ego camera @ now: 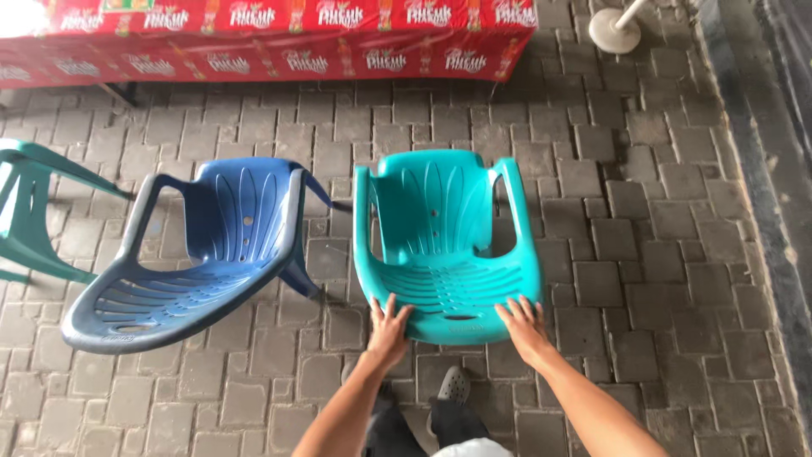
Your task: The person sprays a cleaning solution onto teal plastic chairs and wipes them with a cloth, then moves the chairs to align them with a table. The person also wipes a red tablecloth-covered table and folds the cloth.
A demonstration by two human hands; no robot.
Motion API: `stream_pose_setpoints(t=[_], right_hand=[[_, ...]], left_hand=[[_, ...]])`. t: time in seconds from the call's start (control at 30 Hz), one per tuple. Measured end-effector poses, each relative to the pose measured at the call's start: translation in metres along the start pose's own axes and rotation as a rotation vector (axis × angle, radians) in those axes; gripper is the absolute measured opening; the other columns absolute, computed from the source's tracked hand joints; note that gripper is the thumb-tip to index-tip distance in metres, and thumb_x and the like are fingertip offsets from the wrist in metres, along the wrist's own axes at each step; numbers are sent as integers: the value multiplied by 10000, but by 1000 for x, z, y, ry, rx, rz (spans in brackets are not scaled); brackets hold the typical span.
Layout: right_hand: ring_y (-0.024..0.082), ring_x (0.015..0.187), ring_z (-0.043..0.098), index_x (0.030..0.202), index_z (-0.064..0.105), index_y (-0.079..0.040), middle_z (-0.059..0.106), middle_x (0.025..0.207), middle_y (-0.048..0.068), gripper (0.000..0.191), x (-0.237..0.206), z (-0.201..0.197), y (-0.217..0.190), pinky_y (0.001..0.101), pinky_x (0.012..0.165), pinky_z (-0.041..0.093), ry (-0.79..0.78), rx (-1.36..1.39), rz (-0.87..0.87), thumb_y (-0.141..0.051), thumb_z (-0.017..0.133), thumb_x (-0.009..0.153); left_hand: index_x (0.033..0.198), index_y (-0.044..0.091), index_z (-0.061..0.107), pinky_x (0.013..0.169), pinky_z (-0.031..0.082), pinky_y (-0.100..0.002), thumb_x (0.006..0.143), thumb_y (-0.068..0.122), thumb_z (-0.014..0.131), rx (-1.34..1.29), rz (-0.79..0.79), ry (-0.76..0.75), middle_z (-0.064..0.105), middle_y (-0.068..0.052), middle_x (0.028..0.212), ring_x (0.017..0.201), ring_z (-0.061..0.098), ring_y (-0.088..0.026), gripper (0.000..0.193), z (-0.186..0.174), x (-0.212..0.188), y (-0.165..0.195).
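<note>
A teal plastic armchair (440,228) stands on grey paving in front of me, tipped so its seat faces me. My left hand (387,326) grips the front edge of its seat on the left side. On the right side of that same edge my right hand (523,322) holds on, fingers spread over the rim. My feet in grey shoes show just below the chair.
A blue plastic armchair (203,254) stands tilted just to the left, close to the teal one. Another teal chair (30,211) is at the far left edge. A table with a red printed cloth (279,38) runs along the top. A white round base (615,30) stands top right.
</note>
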State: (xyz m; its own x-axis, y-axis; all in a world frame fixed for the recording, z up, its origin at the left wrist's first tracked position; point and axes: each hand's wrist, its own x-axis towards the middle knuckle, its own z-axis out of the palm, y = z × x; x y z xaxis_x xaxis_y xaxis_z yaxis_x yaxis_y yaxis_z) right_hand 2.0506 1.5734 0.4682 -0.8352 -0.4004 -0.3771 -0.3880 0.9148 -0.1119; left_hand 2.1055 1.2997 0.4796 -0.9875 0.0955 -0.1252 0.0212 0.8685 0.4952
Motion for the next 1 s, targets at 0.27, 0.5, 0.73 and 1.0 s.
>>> stream_pose_setpoints(t=[0.27, 0.5, 0.73, 1.0], right_hand=[[352, 1517, 259, 1470, 489, -269, 378, 1592, 104, 538, -21, -11, 70, 612, 1222, 181, 38, 9, 109, -76, 472, 969], [336, 1517, 270, 1480, 490, -279, 393, 1589, 67, 701, -56, 2, 123, 565, 1229, 223, 12, -33, 140, 37, 500, 854], [345, 1518, 272, 1441, 518, -279, 412, 1565, 57, 631, -60, 14, 132, 586, 1233, 207, 91, 21, 132, 33, 513, 893], [410, 1570, 112, 1600, 250, -304, 200, 1680, 108, 1052, -5, -40, 105, 640, 1243, 110, -561, -143, 118, -206, 833, 730]], left_hand=[[1433, 226, 506, 1141, 194, -729, 751, 37, 773, -13, 3, -66, 242, -259, 1600, 1408, 86, -696, 757, 35, 37, 58], [1448, 204, 470, 1171, 178, -695, 758, 106, 797, -15, 7, -159, 229, -239, 1576, 1422, 87, -675, 770, 67, 35, 108], [1479, 219, 453, 1187, 177, -662, 752, 85, 799, 53, 7, -144, 231, -236, 1592, 1433, 123, -656, 816, 77, 29, 116], [1566, 123, 326, 1137, 286, -596, 845, 256, 750, 60, 2, -102, 282, -288, 1565, 1443, 258, -523, 847, 35, 24, 72]])
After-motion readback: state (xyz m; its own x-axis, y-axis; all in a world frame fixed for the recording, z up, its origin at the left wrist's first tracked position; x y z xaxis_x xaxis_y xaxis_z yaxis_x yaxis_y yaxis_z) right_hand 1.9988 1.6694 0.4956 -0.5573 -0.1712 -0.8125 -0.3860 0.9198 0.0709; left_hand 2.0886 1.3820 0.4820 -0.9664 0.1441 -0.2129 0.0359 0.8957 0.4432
